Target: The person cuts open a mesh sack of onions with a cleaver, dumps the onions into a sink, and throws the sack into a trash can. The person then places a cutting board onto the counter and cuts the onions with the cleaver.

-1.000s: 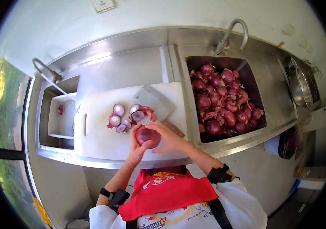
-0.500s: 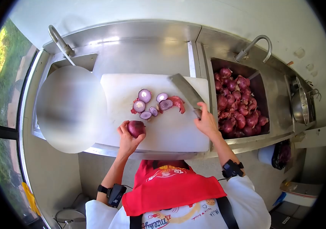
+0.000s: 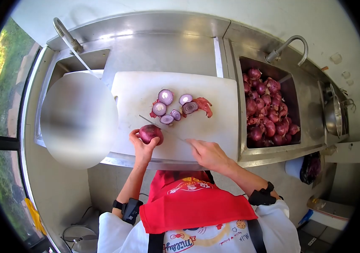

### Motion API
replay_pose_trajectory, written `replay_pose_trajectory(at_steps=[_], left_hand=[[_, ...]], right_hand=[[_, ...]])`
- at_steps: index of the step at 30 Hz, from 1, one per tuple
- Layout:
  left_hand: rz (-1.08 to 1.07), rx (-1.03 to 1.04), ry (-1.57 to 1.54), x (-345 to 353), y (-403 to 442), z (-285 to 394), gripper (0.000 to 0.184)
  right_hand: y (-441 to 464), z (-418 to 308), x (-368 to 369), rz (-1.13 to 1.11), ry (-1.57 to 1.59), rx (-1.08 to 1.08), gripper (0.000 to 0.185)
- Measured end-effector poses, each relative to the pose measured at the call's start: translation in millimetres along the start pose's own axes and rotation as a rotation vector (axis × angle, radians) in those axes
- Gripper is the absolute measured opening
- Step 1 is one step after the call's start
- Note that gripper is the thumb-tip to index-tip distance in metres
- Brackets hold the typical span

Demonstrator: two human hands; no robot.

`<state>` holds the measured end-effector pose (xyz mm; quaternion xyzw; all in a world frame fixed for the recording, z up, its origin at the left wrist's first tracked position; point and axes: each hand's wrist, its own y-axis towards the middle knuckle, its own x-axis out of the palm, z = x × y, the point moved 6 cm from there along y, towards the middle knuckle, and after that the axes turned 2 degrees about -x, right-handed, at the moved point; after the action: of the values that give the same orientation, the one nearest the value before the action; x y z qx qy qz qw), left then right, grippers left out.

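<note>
A whole red onion (image 3: 151,135) sits near the front of the white cutting board (image 3: 218,95), gripped between the fingers and thumb of my left hand (image 3: 142,147). My right hand (image 3: 210,155) is closed round the handle of a kitchen knife (image 3: 165,128). The blade is seen nearly edge-on and passes close by the onion's right side; whether it touches the skin I cannot tell. Behind the onion lie several cut onion pieces (image 3: 165,97) with pale purple rings, and a strip of red onion skin (image 3: 204,105) is beside them.
A sink (image 3: 294,90) full of red onions (image 3: 268,107) is on the right, under a curved tap (image 3: 289,46). Another tap (image 3: 67,36) stands at the left sink. A round blurred patch hides much of that left side. Metal bowls (image 3: 334,114) stand far right.
My right hand has brought the knife left and toward me, from the board's right side to the onion, turning the blade edge-on. My left hand still holds the onion. The view has shifted slightly.
</note>
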<state>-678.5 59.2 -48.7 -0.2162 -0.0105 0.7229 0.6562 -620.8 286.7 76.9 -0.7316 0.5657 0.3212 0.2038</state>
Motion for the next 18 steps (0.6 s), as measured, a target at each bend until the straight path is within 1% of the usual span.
replay_pose_trajectory(at_steps=[6,9,12,15,18], left_hand=[[0.010,-0.010,-0.006,4.6,1.6,4.4,0.079],[0.030,-0.018,0.006,5.7,3.5,5.1,0.078],[0.066,0.110,0.143,7.5,0.5,16.2,0.078],[0.060,0.079,0.101,7.4,2.6,14.9,0.077],[0.056,0.045,0.065,8.6,4.2,16.2,0.076]], right_hand=[[-7.3,9.0,7.8,-0.100,-0.060,0.030,0.021],[-4.4,7.8,11.1,-0.112,-0.042,0.060,0.020],[6.8,9.4,16.5,-0.196,-0.022,0.126,0.018],[18.2,10.9,20.3,-0.215,0.023,0.085,0.017],[33.9,10.3,32.4,-0.237,0.027,0.125,0.016]])
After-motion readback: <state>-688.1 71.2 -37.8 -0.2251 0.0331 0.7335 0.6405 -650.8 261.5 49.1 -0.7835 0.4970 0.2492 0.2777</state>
